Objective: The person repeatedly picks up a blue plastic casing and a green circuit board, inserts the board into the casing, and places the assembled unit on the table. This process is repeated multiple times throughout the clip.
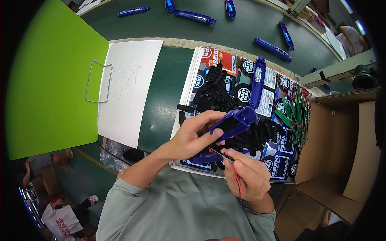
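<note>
My left hand (192,135) grips a blue plastic housing half (244,117), its hollow side up, with a black pad inside under my thumb. Just below and to the right, my right hand (251,177) pinches a narrow circuit board (220,153). Red and dark wires (240,188) hang from the board along my palm. Beneath both hands, another blue housing (204,158) lies on the printed sheet. Black rubber button strips (213,89) are heaped beyond my left hand, and more black strips (263,134) lie right of the held housing.
A further blue housing (257,82) lies on the printed work surface. Wired green circuit boards (296,118) are bunched at its right, beside an open cardboard box (330,140). Several blue housings, one a closed-looking piece (272,50), sit on the green belt (237,34). A lime-green panel (52,80) stands left.
</note>
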Action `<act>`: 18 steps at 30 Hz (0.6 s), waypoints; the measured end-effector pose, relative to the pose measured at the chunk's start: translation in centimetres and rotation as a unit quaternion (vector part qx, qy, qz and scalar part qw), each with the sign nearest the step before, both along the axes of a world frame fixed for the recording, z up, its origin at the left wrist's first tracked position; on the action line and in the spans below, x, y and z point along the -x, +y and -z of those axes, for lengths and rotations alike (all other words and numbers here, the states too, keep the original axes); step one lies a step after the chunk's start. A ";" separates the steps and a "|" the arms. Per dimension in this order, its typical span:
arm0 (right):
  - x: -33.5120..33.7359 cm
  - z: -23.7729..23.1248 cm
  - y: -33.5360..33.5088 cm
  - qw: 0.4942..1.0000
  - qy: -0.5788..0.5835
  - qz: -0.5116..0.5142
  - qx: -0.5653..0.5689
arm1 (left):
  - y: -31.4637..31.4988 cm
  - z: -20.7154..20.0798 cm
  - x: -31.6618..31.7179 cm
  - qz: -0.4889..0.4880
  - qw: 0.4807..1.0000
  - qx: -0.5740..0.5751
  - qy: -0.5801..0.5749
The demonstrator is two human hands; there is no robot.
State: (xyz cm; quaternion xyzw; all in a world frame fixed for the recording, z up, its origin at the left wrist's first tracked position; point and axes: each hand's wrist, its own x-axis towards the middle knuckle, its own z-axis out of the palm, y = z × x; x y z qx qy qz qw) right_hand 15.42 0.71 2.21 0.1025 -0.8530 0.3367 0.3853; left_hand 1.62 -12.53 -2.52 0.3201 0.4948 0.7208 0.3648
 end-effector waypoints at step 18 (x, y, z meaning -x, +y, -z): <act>0.9 -0.8 -0.1 1.000 -0.016 0.012 -0.018 | 0.0 0.4 -0.3 0.006 1.000 -0.023 0.014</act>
